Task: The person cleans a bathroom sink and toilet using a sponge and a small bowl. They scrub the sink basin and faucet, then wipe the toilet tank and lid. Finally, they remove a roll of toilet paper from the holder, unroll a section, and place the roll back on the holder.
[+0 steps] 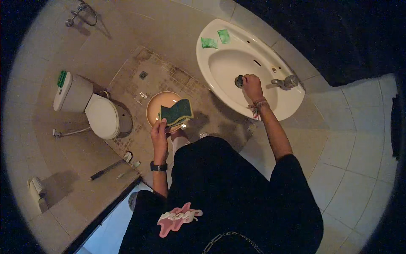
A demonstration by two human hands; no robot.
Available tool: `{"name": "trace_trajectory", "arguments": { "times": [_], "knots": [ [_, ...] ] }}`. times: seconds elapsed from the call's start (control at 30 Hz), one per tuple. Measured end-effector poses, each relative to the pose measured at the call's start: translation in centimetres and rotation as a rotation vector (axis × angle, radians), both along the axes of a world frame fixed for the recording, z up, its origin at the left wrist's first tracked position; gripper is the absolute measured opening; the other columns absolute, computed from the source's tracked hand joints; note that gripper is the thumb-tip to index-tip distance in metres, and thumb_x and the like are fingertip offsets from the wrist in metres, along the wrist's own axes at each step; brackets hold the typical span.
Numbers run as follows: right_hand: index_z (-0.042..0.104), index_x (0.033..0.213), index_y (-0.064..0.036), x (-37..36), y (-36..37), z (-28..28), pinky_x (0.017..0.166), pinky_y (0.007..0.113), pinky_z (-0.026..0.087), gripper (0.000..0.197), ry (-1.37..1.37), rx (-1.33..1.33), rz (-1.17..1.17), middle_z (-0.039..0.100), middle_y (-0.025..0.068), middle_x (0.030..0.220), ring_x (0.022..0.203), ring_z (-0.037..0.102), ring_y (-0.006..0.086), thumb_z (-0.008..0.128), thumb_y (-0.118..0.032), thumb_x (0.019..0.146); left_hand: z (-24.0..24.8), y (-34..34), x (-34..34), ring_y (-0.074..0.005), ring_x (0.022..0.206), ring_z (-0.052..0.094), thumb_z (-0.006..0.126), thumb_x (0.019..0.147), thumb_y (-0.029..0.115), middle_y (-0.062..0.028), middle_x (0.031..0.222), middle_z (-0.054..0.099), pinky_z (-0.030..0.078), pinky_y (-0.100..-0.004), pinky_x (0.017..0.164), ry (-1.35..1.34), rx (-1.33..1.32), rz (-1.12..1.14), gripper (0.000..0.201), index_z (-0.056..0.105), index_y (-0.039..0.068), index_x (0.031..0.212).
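Between the fingers of my left hand (159,131) are scouring sponges (176,111), dark green with yellow edges, seemingly more than one. Behind them is a round peach-coloured bowl (157,103); whether this hand also touches it, I cannot tell. My right hand (252,86) reaches down into the white washbasin (224,67). Its fingers are closed at a small dark round piece (239,81) by the drain, partly covered by the fingertips. Two green packets (216,39) lie on the basin's far left rim.
A metal tap (285,82) stands on the basin's right side. To the left is a toilet (102,117) with its lid down and a green item (62,78) on the tank. A floor drain (143,75) sits in the tiles. A brush-like stick (111,167) lies near the doorway.
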State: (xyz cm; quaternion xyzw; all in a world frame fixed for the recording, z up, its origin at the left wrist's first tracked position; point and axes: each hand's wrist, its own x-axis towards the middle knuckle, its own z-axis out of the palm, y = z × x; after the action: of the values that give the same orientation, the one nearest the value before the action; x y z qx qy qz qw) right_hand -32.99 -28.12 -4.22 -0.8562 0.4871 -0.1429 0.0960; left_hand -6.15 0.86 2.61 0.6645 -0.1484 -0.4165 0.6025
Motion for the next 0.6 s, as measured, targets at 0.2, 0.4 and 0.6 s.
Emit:
{"name": "trace_trajectory", "arguments": {
  "times": [0.2, 0.4, 0.6],
  "knots": [
    [0.062, 0.083, 0.0000, -1.1, -2.2, -4.4, 0.076, 0.044, 0.050, 0.012, 0.064, 0.091, 0.141, 0.060, 0.0230, 0.079, 0.081, 0.060, 0.0371, 0.054, -0.008, 0.078, -2.7, 0.4, 0.4, -0.0098, 0.075, 0.055, 0.054, 0.091, 0.033, -0.0004, 0.086, 0.055, 0.050, -0.0273, 0.068, -0.096, 0.091, -0.007, 0.027, 0.057, 0.006, 0.094],
    [0.062, 0.077, 0.0009, -1.2, -6.6, -4.9, 0.080, 0.045, 0.049, 0.012, 0.274, 0.250, 0.324, 0.062, 0.0235, 0.082, 0.084, 0.059, 0.0382, 0.058, -0.007, 0.071, -4.1, 0.7, 0.3, -0.0062, 0.066, 0.051, 0.053, 0.093, 0.028, 0.0030, 0.073, 0.052, 0.042, -0.0229, 0.055, -0.056, 0.163, 0.081, 0.024, 0.055, 0.006, 0.083],
    [0.063, 0.081, -0.0003, -1.2, -4.6, -4.9, 0.079, 0.043, 0.048, 0.014, 0.107, 0.123, 0.110, 0.062, 0.0214, 0.087, 0.084, 0.058, 0.0382, 0.059, -0.010, 0.072, -5.0, 0.5, 1.2, -0.0060, 0.069, 0.051, 0.052, 0.093, 0.027, 0.0028, 0.072, 0.052, 0.042, -0.0225, 0.060, -0.024, 0.092, 0.073, 0.025, 0.055, 0.006, 0.081]
  ]
}}
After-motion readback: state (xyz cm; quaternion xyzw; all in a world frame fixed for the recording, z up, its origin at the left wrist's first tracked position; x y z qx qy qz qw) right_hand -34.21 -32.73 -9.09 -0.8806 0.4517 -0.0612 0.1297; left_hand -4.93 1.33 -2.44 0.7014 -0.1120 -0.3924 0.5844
